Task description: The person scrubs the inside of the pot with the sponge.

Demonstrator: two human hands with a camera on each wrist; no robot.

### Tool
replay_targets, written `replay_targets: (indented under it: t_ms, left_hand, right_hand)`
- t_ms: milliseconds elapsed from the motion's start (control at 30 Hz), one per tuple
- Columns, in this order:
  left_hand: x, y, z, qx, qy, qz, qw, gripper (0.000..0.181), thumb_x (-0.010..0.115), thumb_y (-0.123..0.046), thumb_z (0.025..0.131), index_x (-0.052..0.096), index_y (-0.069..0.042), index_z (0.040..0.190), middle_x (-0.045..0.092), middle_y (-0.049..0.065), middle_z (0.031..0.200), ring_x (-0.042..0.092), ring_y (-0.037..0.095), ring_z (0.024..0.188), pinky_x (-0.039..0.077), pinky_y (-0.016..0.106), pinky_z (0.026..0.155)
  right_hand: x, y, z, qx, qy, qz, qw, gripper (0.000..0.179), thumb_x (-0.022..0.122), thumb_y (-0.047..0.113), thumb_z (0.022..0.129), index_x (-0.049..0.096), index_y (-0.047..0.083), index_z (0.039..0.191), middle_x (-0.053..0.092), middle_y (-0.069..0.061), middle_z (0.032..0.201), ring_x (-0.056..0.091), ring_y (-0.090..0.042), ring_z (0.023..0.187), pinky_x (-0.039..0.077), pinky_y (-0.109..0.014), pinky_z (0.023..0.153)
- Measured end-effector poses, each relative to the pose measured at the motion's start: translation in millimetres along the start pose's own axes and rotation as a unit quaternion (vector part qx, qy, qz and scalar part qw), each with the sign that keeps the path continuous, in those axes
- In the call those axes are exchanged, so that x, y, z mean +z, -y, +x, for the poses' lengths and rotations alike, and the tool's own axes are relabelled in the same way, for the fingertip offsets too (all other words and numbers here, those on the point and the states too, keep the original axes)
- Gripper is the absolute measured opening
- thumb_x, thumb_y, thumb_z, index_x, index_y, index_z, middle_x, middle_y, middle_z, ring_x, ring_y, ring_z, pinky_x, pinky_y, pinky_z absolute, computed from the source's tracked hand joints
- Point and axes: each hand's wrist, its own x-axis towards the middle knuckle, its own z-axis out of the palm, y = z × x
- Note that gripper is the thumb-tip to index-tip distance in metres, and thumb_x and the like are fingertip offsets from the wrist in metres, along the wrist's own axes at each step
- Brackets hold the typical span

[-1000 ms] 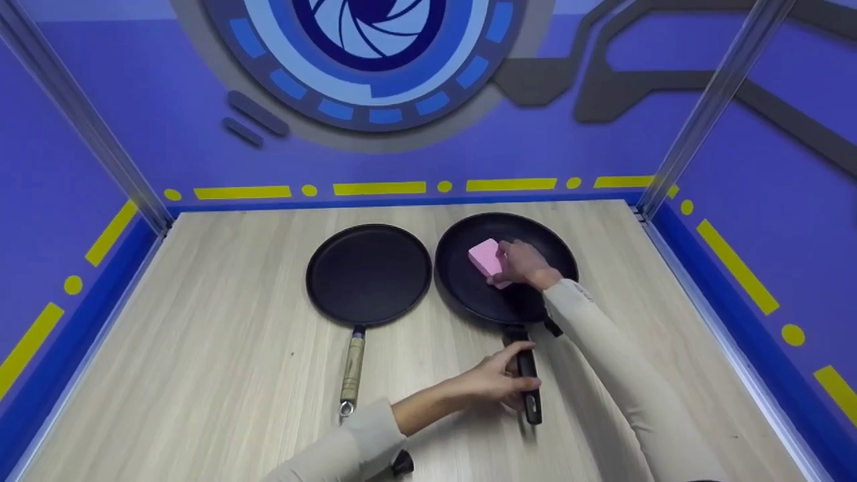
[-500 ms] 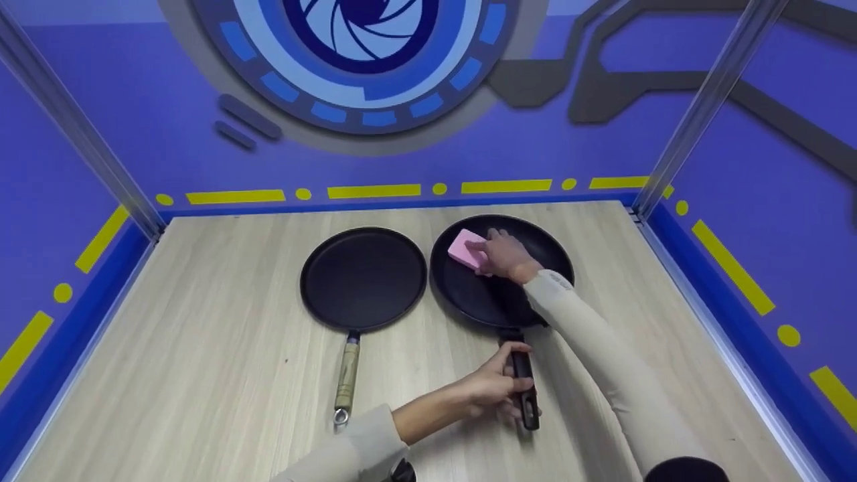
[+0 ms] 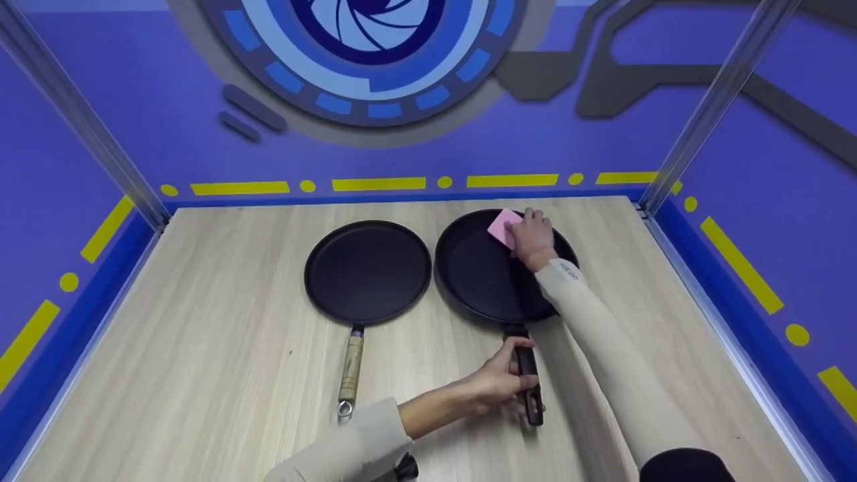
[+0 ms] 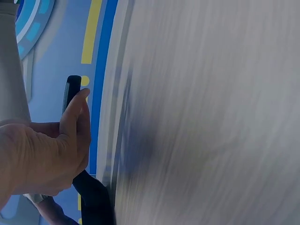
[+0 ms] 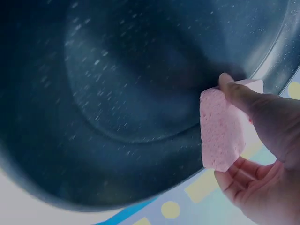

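Observation:
A black frying pan [image 3: 479, 281] lies at the right of the two pans in the head view. My left hand [image 3: 499, 381] grips its black handle [image 3: 527, 365], thumb and fingers on either side; the left wrist view shows the same hand [image 4: 51, 154] around the handle. My right hand [image 3: 533, 237] holds a pink sponge [image 3: 502, 227] at the far inner edge of the pan. In the right wrist view the thumb and fingers pinch the sponge [image 5: 220, 126] close to the pan's side wall, and small pale specks dot the dark surface.
A flat black pan [image 3: 368, 274] with a wooden handle [image 3: 350, 368] lies just left of the frying pan. Both are on a light wooden table [image 3: 221, 321]. Blue and purple panels [image 3: 375, 161] with yellow marks stand around its back and sides.
The sponge in my right hand first went left across the pan, then right and away to the far edge. My left hand keeps its grip on the handle.

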Motion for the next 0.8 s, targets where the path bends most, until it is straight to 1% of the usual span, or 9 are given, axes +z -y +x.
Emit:
replay_targets:
  t_ms: [100, 133, 267, 333, 367, 433, 567, 667, 800]
  left_hand:
    - [-0.2, 0.0, -0.2, 0.000, -0.002, -0.001, 1.0000, 0.056, 0.054, 0.010, 0.098, 0.038, -0.017, 0.144, 0.063, 0.016, 0.100, 0.073, 0.051, 0.092, 0.068, 0.041, 0.063]
    - [-0.8, 0.3, -0.6, 0.000, -0.001, -0.001, 1.0000, 0.056, 0.054, 0.010, 0.099, 0.038, -0.017, 0.144, 0.062, 0.016, 0.100, 0.073, 0.051, 0.092, 0.068, 0.041, 0.063]
    - [-3.6, 2.3, -3.4, -0.004, -0.001, -0.007, 1.0000, 0.055, 0.053, 0.011, 0.099, 0.037, -0.017, 0.143, 0.060, 0.014, 0.098, 0.072, 0.053, 0.094, 0.066, 0.034, 0.058]
    - [-4.7, 3.1, -4.9, -0.005, -0.003, -0.009, 0.9999, 0.055, 0.053, 0.011, 0.099, 0.037, -0.018, 0.143, 0.060, 0.014, 0.098, 0.072, 0.053, 0.094, 0.064, 0.029, 0.053]
    - [-5.2, 3.4, -5.5, -0.007, -0.005, -0.013, 0.9999, 0.055, 0.053, 0.011, 0.099, 0.038, -0.018, 0.142, 0.060, 0.015, 0.099, 0.072, 0.054, 0.094, 0.063, 0.029, 0.052]
    - [-5.6, 3.0, -6.5, -0.009, -0.011, -0.022, 0.9997, 0.055, 0.053, 0.012, 0.098, 0.038, -0.018, 0.142, 0.059, 0.016, 0.099, 0.071, 0.055, 0.094, 0.065, 0.032, 0.055]
    - [-5.1, 0.5, -6.4, -0.007, -0.015, -0.030, 0.9994, 0.055, 0.053, 0.011, 0.098, 0.035, -0.016, 0.143, 0.057, 0.018, 0.103, 0.071, 0.055, 0.094, 0.068, 0.047, 0.068]
    - [-3.7, -1.3, -5.6, -0.005, -0.010, -0.026, 0.9996, 0.055, 0.052, 0.010, 0.100, 0.033, -0.016, 0.144, 0.057, 0.018, 0.105, 0.071, 0.054, 0.095, 0.067, 0.050, 0.072]
    - [-1.7, -1.0, -5.0, -0.008, -0.008, -0.021, 0.9997, 0.054, 0.052, 0.010, 0.100, 0.034, -0.017, 0.143, 0.057, 0.018, 0.105, 0.072, 0.053, 0.095, 0.067, 0.049, 0.071]
  right_hand:
    - [-0.4, -7.9, -4.4, 0.016, 0.003, -0.021, 0.9996, 0.059, 0.087, 0.028, 0.081, 0.066, 0.011, 0.133, 0.054, -0.033, 0.125, 0.053, -0.046, 0.119, 0.052, -0.056, 0.100]
    - [0.2, -9.8, -6.2, 0.019, 0.003, -0.026, 0.9995, 0.054, 0.085, 0.026, 0.082, 0.067, 0.011, 0.130, 0.053, -0.032, 0.125, 0.052, -0.046, 0.118, 0.052, -0.056, 0.100]
    - [1.4, -15.8, -15.0, 0.020, 0.006, -0.036, 0.9991, 0.027, 0.066, 0.016, 0.096, 0.070, 0.009, 0.121, 0.053, -0.033, 0.123, 0.051, -0.047, 0.118, 0.051, -0.056, 0.099]
    - [-0.3, -17.8, -19.6, 0.018, 0.012, -0.045, 0.9987, 0.022, 0.057, 0.011, 0.100, 0.072, 0.007, 0.116, 0.053, -0.033, 0.122, 0.051, -0.047, 0.118, 0.051, -0.056, 0.099]
    - [-2.0, -18.7, -21.6, 0.017, 0.017, -0.050, 0.9985, 0.025, 0.053, 0.009, 0.102, 0.073, 0.006, 0.115, 0.053, -0.033, 0.122, 0.051, -0.046, 0.118, 0.051, -0.055, 0.099]
    - [-6.3, -20.5, -24.2, 0.015, 0.028, -0.059, 0.9977, 0.025, 0.052, 0.008, 0.101, 0.074, 0.003, 0.112, 0.054, -0.032, 0.121, 0.052, -0.046, 0.117, 0.051, -0.055, 0.099]
    - [-18.9, -23.7, -26.8, 0.016, 0.067, -0.071, 0.9951, 0.027, 0.054, 0.007, 0.097, 0.072, -0.005, 0.114, 0.054, -0.033, 0.123, 0.052, -0.045, 0.119, 0.051, -0.054, 0.101]
    - [-30.8, -25.4, -30.9, 0.021, 0.103, -0.076, 0.9915, 0.034, 0.065, 0.013, 0.093, 0.068, -0.008, 0.119, 0.054, -0.033, 0.126, 0.053, -0.045, 0.120, 0.052, -0.053, 0.102]
    - [-46.5, -27.2, -43.0, 0.020, 0.143, -0.078, 0.9865, 0.057, 0.080, 0.022, 0.082, 0.063, -0.010, 0.126, 0.056, -0.034, 0.127, 0.054, -0.046, 0.121, 0.054, -0.054, 0.101]
